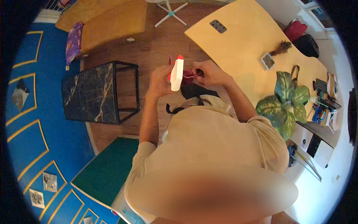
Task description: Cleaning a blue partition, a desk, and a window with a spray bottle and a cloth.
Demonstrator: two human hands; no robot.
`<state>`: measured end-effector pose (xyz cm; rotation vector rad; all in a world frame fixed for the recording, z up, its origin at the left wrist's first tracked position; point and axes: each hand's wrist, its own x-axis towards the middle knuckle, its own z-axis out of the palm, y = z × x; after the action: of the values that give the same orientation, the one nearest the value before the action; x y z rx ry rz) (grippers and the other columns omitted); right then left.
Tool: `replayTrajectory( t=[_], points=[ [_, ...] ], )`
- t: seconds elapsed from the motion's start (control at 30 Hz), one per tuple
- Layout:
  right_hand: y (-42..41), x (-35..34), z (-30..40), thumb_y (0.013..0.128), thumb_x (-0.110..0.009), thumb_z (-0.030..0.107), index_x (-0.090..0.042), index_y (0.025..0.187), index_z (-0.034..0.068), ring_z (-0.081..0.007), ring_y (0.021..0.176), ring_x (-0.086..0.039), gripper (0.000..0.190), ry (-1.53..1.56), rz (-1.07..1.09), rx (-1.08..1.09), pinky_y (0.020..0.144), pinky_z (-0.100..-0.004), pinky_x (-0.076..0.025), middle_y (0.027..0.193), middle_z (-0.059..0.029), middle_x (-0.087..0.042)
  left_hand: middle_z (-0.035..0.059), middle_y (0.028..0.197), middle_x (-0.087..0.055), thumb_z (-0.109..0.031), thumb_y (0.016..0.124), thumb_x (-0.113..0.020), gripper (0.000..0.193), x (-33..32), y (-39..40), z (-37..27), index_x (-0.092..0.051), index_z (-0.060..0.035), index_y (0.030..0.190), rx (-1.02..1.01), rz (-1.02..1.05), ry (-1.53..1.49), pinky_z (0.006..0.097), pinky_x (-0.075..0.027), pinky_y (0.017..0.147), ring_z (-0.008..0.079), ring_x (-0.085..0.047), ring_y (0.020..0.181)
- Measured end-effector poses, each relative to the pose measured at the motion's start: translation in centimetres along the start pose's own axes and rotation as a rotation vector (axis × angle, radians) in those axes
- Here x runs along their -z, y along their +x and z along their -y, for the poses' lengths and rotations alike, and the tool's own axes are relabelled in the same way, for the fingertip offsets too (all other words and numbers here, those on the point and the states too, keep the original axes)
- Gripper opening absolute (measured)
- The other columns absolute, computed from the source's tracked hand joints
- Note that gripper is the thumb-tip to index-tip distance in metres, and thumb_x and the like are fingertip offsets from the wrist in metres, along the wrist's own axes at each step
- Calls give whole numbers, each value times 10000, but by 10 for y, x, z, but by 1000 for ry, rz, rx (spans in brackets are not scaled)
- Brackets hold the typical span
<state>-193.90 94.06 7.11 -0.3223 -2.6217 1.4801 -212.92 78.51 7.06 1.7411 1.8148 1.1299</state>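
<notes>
In front of my torso, my left hand (161, 79) grips a white object with red parts (178, 74). It stands roughly on end, a red tip at its top; its exact kind cannot be told. A thin dark-red piece (170, 60) sticks up beside it. Close by on the right, my right hand (211, 73) pinches a dark-red, pliable-looking item (190, 74). That item reaches across to the white object, which hides part of it. Whether the two are joined is not visible. Both hands are held above the brown wood floor (159, 50).
A black marble-look table (89, 95) with a metal frame stands left. To the right, a light wooden desk (237, 42) bears a dark perforated item (218, 26), a small white pot (267, 61) and a leafy plant (285, 103). A wooden bench (112, 30) lies beyond.
</notes>
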Motion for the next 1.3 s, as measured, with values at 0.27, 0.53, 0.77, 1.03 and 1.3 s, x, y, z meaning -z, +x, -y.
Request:
replayTrajectory(
  t=[0.27, 0.53, 0.77, 1.03, 1.3],
  points=[
    [159, 68, -48, 738, -752, 127, -616, 906, 23, -278, 701, -626, 239, -74, 53, -61, 655, -369, -481, 724, -132, -631, 106, 724, -625, -113, 706, -751, 213, 85, 166, 88, -633, -24, 861, -1, -55, -35, 332, -490, 601, 241, -615, 628],
    [234, 162, -136, 751, -781, 193, -714, 940, 43, -191, 664, -608, 250, -3, -395, -258, 607, -321, -474, 737, -101, -631, 84, 913, -672, -13, 714, -738, 267, 90, 360, 192, -633, -29, 959, -326, 78, -310, 308, -526, 703, 203, -653, 781],
    [205, 244, -98, 827, -679, 80, -720, 944, 45, -191, 635, -600, 128, -280, -1156, -653, 610, -287, -466, 724, -99, -616, 81, 946, -677, -15, 727, -744, 266, 47, 504, 217, -630, -24, 967, -417, 355, -565, 278, -519, 661, 126, -632, 745],
    [143, 175, -213, 909, -611, 218, -659, 917, -75, -157, 710, -608, 296, 61, -2136, -1101, 653, -322, -474, 755, -113, -665, 30, 779, -660, -89, 757, -768, 189, -31, 602, 176, -643, -42, 891, -379, 706, -545, 262, -503, 639, 106, -617, 690],
    [145, 93, -298, 959, -544, 259, -655, 965, -44, -224, 666, -630, 323, 182, -2102, -1428, 624, -367, -489, 770, -162, -655, 30, 748, -651, -97, 775, -759, 147, -95, 645, 134, -653, -34, 856, -455, 1177, -494, 281, -506, 647, 95, -612, 696]
  ],
)
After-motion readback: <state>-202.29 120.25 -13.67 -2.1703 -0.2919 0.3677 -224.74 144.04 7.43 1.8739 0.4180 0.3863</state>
